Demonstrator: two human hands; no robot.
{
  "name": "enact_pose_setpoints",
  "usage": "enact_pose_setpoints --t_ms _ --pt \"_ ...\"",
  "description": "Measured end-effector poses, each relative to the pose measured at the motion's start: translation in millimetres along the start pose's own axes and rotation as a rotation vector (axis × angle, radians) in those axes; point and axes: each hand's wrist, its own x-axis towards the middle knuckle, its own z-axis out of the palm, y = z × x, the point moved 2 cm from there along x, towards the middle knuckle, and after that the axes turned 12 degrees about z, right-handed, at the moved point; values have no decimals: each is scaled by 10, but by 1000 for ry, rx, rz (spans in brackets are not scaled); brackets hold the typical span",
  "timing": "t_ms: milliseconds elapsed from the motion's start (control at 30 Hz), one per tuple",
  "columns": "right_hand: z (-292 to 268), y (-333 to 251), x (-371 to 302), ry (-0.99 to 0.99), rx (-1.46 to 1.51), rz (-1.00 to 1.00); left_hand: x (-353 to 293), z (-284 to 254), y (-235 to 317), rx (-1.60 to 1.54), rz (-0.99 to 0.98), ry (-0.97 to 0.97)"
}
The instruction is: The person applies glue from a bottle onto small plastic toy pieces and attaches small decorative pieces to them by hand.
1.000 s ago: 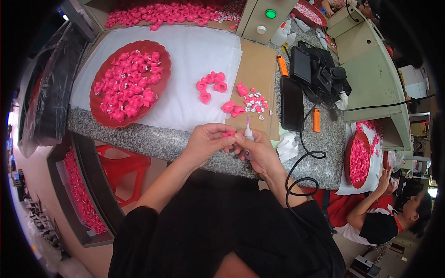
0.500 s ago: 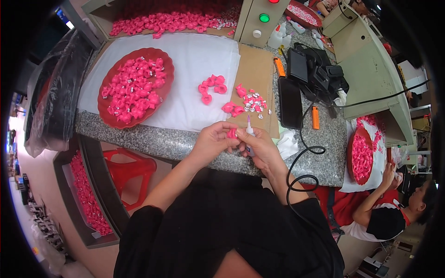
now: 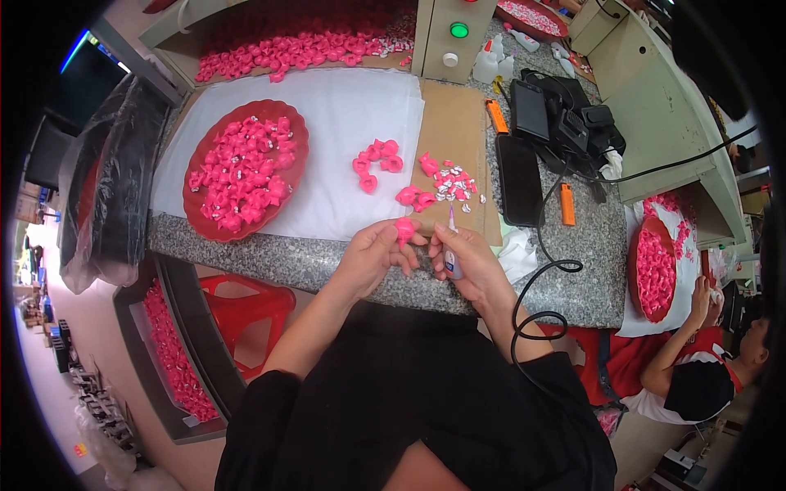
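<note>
Pink piece [image 3: 404, 229], the one in your left fingertips, is held over the near edge of the speckled worktop [image 3: 278, 255], the largest thing before you. Over that bench spreads a white cloth [image 3: 336, 106], with brown cardboard [image 3: 454, 106] to its right. Behind the cloth, a shelf holds a long pink heap [image 3: 303, 53]; below the bench on your left, a grey bin [image 3: 205, 344] holds many more.

On the cloth, your red tray [image 3: 300, 155] carries a good pile, many showing small pale spots, so these look like the done share. What seems left close by is a cluster of five pieces [image 3: 368, 184] on the cloth and three by the cardboard's left edge. The shelf heap may be waiting as well; you look well short of the end.

Your left hand [image 3: 370, 262] pinches its piece lightly, thumb against fingers. Your right hand [image 3: 475, 266] is wrapped around a small bottle [image 3: 453, 263], nozzle upward and apart from the piece. Smallest are the loose white-and-pink bits [image 3: 454, 184] on the cardboard; whether your held piece has one, I cannot tell.
</note>
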Motion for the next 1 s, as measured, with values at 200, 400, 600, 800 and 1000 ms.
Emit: enact_pose_setpoints --t_ms 200,400,600,800,1000 --pt "-57 -20 -53 -1 81 7 -187 -284 1196 1722 864 607" --pt "-68 -4 -6 -81 116 4 -61 -529 1299 2270 706 561" --pt "-24 -22 -113 -19 75 -107 335 121 413 1773 633 61" --pt "-39 -80 -190 -36 44 -176 412 141 296 1840 685 -6" --pt "138 -159 -87 -170 53 -204 152 279 352 1523 502 -269"
